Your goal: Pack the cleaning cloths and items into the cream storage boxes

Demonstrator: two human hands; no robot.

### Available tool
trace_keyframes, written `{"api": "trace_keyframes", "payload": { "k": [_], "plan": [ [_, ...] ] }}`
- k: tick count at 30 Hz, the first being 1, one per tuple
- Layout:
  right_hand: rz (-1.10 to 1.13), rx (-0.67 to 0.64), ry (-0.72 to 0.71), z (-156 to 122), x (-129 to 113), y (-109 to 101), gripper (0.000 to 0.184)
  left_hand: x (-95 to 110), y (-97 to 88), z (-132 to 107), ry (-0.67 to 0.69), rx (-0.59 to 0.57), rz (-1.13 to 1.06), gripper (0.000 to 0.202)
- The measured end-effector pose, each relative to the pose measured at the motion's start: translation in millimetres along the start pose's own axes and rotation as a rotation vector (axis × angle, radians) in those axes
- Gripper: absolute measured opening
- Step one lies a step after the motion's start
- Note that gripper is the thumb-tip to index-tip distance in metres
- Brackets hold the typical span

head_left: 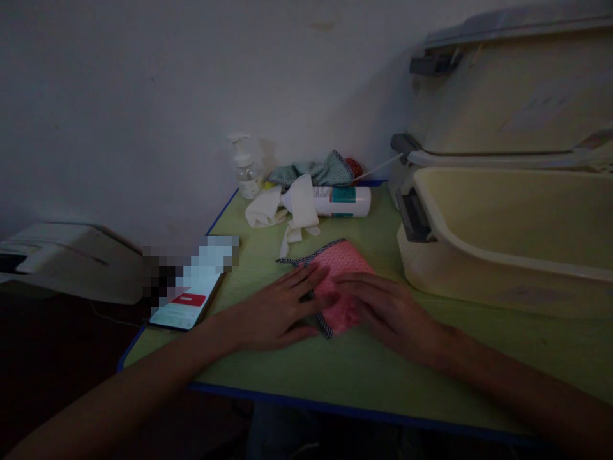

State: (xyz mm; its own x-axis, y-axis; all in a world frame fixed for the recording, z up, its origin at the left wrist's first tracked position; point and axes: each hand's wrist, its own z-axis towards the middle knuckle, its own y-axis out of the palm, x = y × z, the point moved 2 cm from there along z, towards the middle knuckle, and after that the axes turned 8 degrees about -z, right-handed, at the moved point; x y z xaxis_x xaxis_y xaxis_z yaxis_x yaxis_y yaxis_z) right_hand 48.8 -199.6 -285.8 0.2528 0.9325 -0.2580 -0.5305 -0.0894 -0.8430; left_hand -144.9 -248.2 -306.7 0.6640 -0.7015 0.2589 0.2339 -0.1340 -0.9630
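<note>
A pink cloth [345, 255] with a dark checked edging lies folded on the green table, partly covered by my hands. My left hand [282, 310] rests at the cloth's left side, fingers stretched out and reaching onto it. From the right, my right hand [390, 310] lies over the cloth with its fingers extended flat across it. Behind the cloth, a white bottle with a teal label [342, 201] lies on its side, and white rubber gloves [302, 201] are draped over and beside it.
A large cream bin [502, 268] with its lid [502, 102] raised stands at the right. A pump bottle [248, 176] and a grey-green cloth [311, 172] sit at the back by the wall. Along the left edge lies a phone [191, 313]. The table [297, 377] has a blue rim.
</note>
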Motion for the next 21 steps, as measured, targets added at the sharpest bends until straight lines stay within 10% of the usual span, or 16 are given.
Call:
{"api": "trace_keyframes", "payload": {
  "k": [13,21],
  "plan": [
    [-0.434,-0.3,0.094,1.8,30.4,31.0,0.055,1.3,-1.2,-0.7,0.051,-0.008,0.067,0.05],
    [-0.454,-0.324,0.095,2.5,30.3,29.9,0.055,-9.3,-10.7,-6.3,-0.123,0.479,0.118,0.027]
  ]
}}
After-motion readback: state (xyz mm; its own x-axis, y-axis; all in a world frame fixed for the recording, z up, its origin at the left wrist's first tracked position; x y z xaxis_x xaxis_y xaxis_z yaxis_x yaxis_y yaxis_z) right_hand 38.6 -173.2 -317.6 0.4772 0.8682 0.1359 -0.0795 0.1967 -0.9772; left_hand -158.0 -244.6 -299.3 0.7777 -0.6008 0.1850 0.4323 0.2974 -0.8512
